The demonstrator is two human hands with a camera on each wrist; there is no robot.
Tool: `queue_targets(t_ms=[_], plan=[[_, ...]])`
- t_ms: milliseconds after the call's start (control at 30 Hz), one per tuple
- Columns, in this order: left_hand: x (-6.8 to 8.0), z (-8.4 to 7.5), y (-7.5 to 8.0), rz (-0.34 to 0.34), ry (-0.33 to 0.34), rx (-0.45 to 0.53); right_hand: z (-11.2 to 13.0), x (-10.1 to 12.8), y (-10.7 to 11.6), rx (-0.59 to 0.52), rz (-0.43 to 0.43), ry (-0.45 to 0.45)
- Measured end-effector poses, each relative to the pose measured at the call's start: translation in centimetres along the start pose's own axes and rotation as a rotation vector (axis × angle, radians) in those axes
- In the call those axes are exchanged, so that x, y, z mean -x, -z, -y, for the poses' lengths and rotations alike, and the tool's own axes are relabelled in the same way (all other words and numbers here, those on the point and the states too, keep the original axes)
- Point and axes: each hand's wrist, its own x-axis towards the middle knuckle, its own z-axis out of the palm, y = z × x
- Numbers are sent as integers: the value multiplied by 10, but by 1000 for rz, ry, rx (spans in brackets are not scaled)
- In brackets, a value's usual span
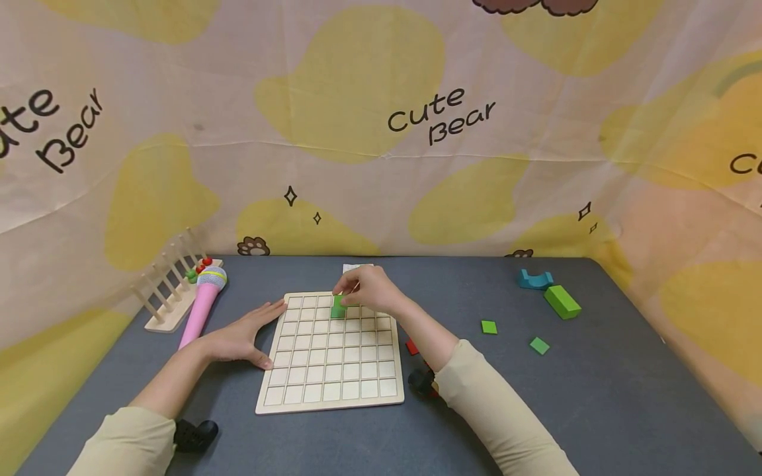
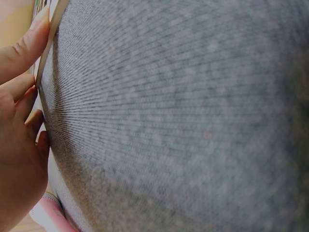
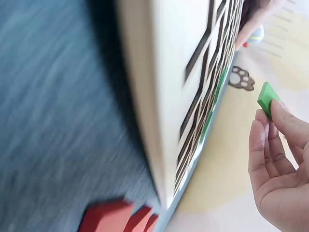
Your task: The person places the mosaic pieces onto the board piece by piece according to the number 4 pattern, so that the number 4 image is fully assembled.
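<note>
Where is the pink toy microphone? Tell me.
In the head view, the pink toy microphone lies at the table's left, between the wooden peg rack and the left hand.

"Cute Bear" on backdrop cloth (image 1: 381, 79)

sleeves (image 1: 494, 396): beige, long, pushed up forearms | hands: bare | no rings
</note>
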Motion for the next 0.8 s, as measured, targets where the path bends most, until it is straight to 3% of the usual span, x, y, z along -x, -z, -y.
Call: queue_targets(t_ms=[333, 800], plan=[[-1, 2, 0, 3, -11, -2, 15, -13, -14, -10, 36, 24], [-2, 2, 0, 1, -22, 1, 20, -23, -32, -99, 22, -70]])
